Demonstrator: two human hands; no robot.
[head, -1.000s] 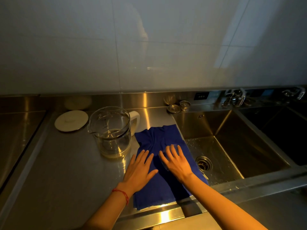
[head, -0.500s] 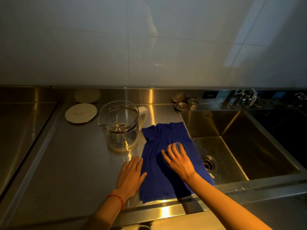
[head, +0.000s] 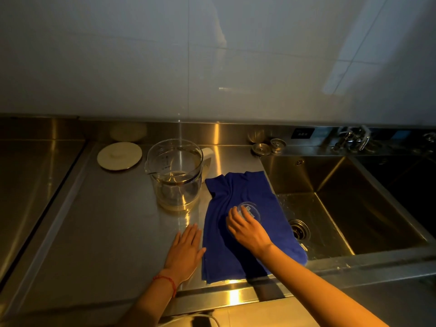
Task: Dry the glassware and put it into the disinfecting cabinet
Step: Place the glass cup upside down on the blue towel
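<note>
The right hand (head: 247, 228) curled its fingers round a small glass dish (head: 249, 210) on the blue cloth (head: 221, 253) by the worktop's sink edge. The left hand (head: 185, 250) lay flat, fingers straight. Drying looked just begun; wiping seemed next.

A white round lid (head: 119, 156) lies left of two metal sink strainers (head: 268, 147).
</note>
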